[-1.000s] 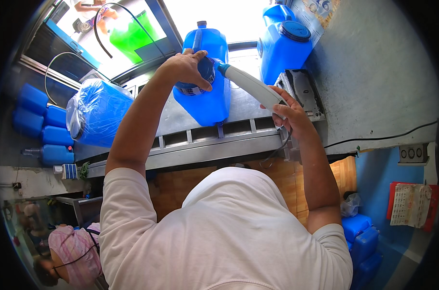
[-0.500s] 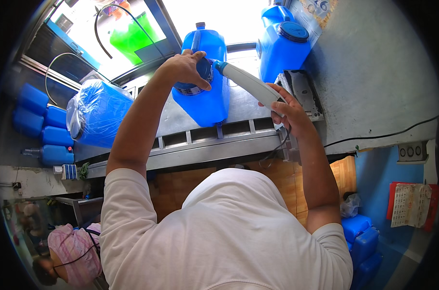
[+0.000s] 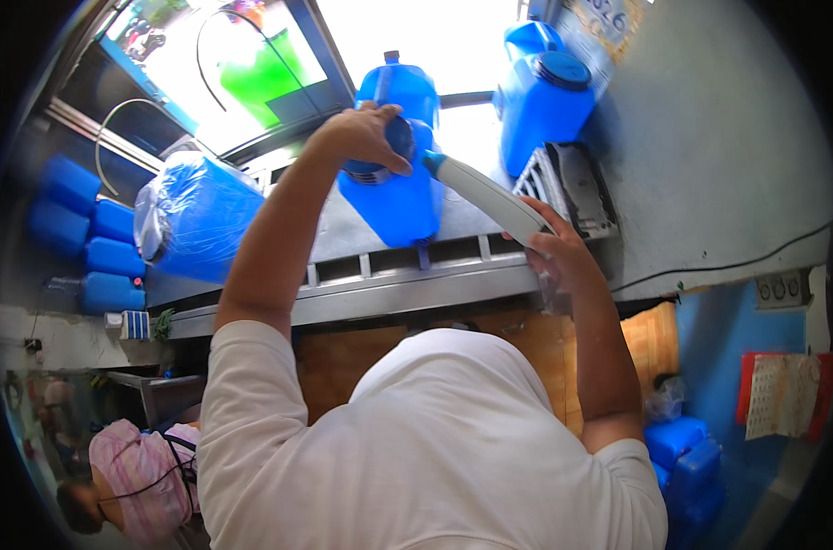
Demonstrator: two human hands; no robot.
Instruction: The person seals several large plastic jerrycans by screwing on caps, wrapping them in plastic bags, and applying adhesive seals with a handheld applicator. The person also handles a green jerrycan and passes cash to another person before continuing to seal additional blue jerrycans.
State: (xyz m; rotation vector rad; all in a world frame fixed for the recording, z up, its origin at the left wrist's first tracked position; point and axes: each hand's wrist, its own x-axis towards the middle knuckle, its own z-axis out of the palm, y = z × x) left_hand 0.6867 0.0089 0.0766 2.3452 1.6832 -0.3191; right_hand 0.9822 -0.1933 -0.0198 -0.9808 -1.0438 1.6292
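Note:
A blue water jug [image 3: 396, 209] stands upright on the metal counter in front of me. My left hand [image 3: 357, 137] is closed over its large dark blue cap [image 3: 400, 137], thumb on the near side and fingers over the far side. A printed band circles the cap's lower edge, partly covered by my hand. In my right hand [image 3: 558, 246] is a slim white heat gun [image 3: 490, 199], gripped by its rear end. Its teal nozzle points up and left at the cap, with a small gap between them.
Another blue jug [image 3: 545, 110] stands at the back right beside a dark metal box [image 3: 577, 188]. A plastic-wrapped blue container [image 3: 201, 211] sits left on the metal counter [image 3: 389, 286]. Blue jugs [image 3: 114, 257] are stacked far left. A person [image 3: 146, 481] is at lower left.
The heat gun and my right hand have shifted slightly down and right. My left hand stays on the cap. The whole view has moved a little.

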